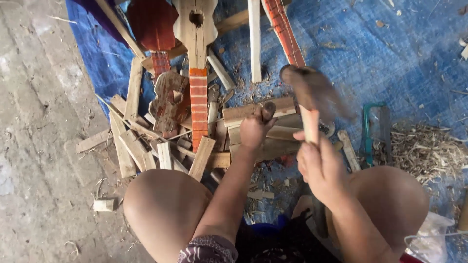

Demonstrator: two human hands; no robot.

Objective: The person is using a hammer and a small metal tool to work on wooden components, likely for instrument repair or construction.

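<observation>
1. A wide blue woven tarpaulin [390, 53] covers the floor from the top edge down past the person's bare knees, rough and dusted with chips; grey concrete floor [34, 146] runs along its left edge. It seems to be there to catch the waste.
2. Near the tarpaulin's top edge lie small unfinished guitar-shaped instruments: a bare pale wooden body with a round hole and an orange-painted fretted neck [197, 73] pointing toward the person, a dark red one [153, 29] just left of it, and another red fretted neck [285, 34] to the right.
3. A loose heap of pale wooden offcuts and slats [141, 146] spreads around them, flat sticks lying every way.
4. In the middle, just ahead of the knees, a stack of short pale wooden blocks [282, 129] serves as the working base.
5. The right hand [319, 165] is closed tight round the light wooden handle of a brown mallet-like hammer [312, 90], head raised over the blocks and blurred.
6. The left hand [254, 130] is wrapped round a short dark round-ended tool [268, 111], held upright on the top block [253, 111], likely to steady it under the hammer; what kind of tool, I cannot tell.
7. To the right, a teal-framed small saw [373, 129] lies flat beside a pile of curly straw-coloured wood shavings [424, 151].
8. A small pale wooden cube [103, 205] sits alone on the concrete near the left knee.
</observation>
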